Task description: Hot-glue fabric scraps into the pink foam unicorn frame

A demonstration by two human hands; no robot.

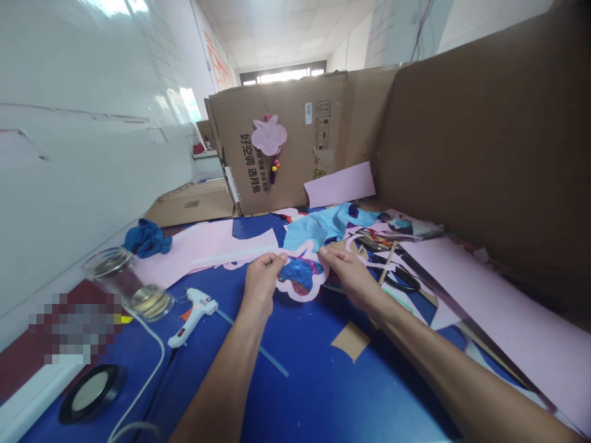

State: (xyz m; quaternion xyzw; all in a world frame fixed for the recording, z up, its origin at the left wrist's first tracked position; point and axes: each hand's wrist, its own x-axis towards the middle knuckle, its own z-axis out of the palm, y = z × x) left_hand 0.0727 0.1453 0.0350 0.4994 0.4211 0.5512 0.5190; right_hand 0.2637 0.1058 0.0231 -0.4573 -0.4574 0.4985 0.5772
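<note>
A pink foam cutout [303,294] with a wavy outline hangs between my hands, above the blue tabletop. Shiny blue and purple fabric [298,271] fills its middle. My left hand [262,280] pinches the left edge between thumb and fingers. At the upper right edge, my right hand [346,267] is closed on the same cutout. Just behind it lies a light blue cloth [314,226]. A white glue gun [194,315] rests on the table to the left of my left hand. Below my right hand is a small brown cardboard piece [351,341].
A glass jar [150,301] lies at the left near a dark blue cloth [146,238] and a roll of black tape [90,394]. Pink sheets [489,295] and scissors [401,277] lie at the right. Cardboard walls [295,141] stand behind, with a pink flower-shaped ornament [269,135] hanging there.
</note>
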